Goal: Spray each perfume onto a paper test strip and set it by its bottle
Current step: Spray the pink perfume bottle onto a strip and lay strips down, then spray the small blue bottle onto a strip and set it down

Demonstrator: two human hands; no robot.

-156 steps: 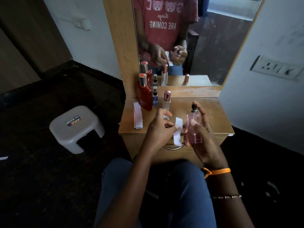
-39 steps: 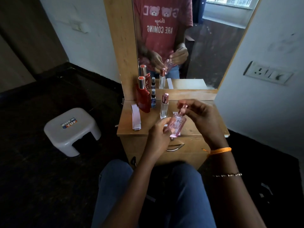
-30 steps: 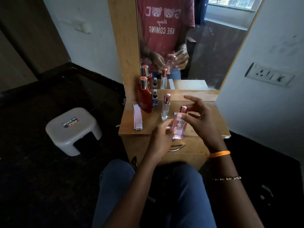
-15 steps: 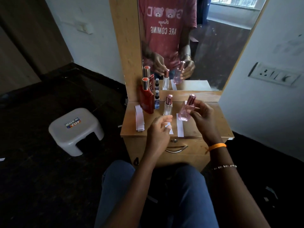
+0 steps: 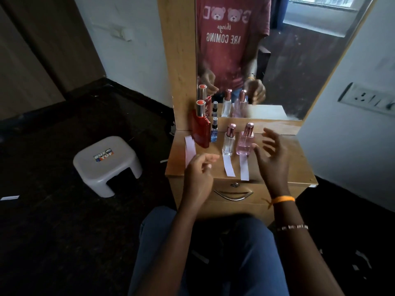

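Several perfume bottles stand in a row on the wooden dresser top [image 5: 295, 163]: a red bottle [image 5: 200, 129], a small blue spray bottle [image 5: 214, 130], a clear bottle [image 5: 228, 140] and a pink bottle [image 5: 245, 139], both with rose caps. A white paper strip [image 5: 228, 166] lies in front of the clear bottle, another strip [image 5: 244, 168] in front of the pink one. A stack of unused strips [image 5: 189, 149] lies left of the red bottle. My right hand [image 5: 271, 154] hovers with fingers spread, just right of the pink bottle. My left hand [image 5: 199, 174] hangs loosely curled and holds nothing.
A mirror [image 5: 267, 52] rises behind the bottles and reflects them. The dresser drawer has a metal handle [image 5: 233, 194]. A grey plastic stool [image 5: 106, 164] stands on the dark floor to the left. A wall socket [image 5: 367, 100] is at the right.
My right hand set the capped pink bottle upright beside the clear bottle and let go. The second strip now lies in front of it. My left hand drew back a little.
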